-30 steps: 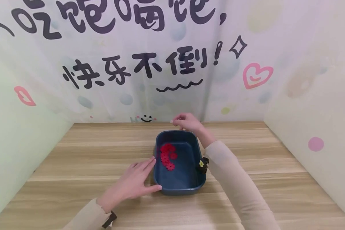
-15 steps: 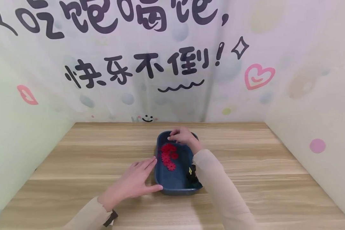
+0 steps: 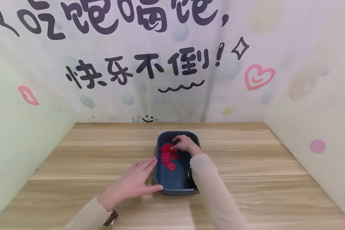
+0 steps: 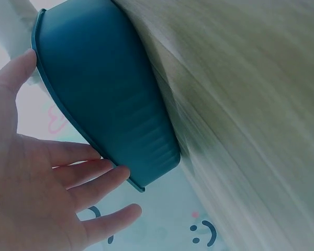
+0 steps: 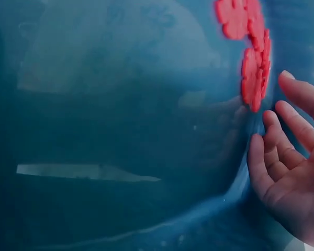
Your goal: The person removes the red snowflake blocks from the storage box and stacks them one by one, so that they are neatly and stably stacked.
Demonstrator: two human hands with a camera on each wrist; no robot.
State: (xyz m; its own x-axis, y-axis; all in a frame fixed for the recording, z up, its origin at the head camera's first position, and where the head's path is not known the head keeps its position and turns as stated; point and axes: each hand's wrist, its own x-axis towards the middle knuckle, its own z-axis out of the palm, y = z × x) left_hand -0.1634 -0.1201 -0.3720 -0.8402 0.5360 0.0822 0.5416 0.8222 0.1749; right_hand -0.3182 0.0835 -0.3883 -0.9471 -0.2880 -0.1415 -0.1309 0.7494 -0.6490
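Observation:
A dark blue rectangular tub (image 3: pixel 176 191) holds several red notched discs (image 3: pixel 165 158), lying in a curved cluster along its left side. My left hand (image 3: pixel 133 182) touches the tub's left rim with spread, fairly straight fingers; in the left wrist view its thumb and fingertips meet the rim (image 4: pixel 60 111). Inside the tub's far half, my right hand (image 3: pixel 185 143) hovers beside the upper discs. The right wrist view shows its fingers loosely bent, with nothing between them and the red discs (image 5: pixel 256 78) just past the fingertips. My right sleeve hides part of the tub's right side.
The tub stands on a wood-grain table (image 3: pixel 103 150). Behind it hangs a pale printed backdrop (image 3: pixel 126 99) with black characters, and pale side walls (image 3: pixel 313 111) close in the table left and right. A dark strap (image 3: pixel 111 218) shows at my left wrist.
My right hand has come from above the tub's far rim down into the tub, close to the red discs. The left hand stays at the left rim.

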